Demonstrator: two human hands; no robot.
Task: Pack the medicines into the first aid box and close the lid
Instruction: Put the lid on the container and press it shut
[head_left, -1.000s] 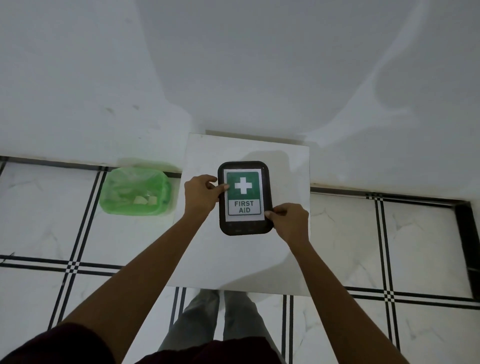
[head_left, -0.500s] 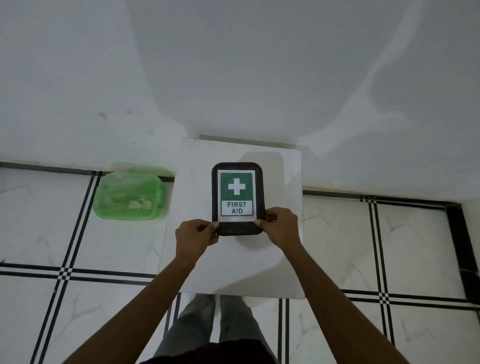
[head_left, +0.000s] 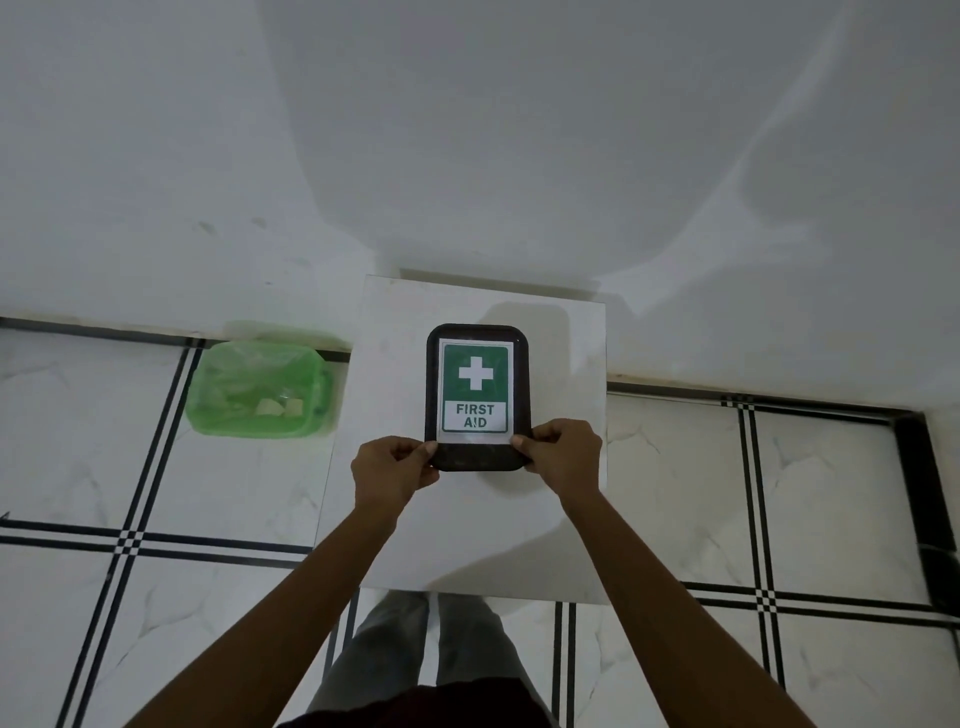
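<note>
A dark first aid box (head_left: 477, 364) with a green and white "FIRST AID" label on its lid lies on a small white table (head_left: 561, 519). The lid is down. My left hand (head_left: 392, 470) pinches the box's near left corner. My right hand (head_left: 563, 457) pinches its near right corner. No medicines show on the table; the box's inside is hidden.
A green plastic basket (head_left: 208, 415) lined with clear plastic stands on the tiled floor left of the table, with a few pale items inside. A white wall rises just behind the table. My legs are below the table's near edge.
My left hand has slid from the box's left side down to its near left corner. My right hand stays at the near right corner. The box has not visibly moved on the table.
</note>
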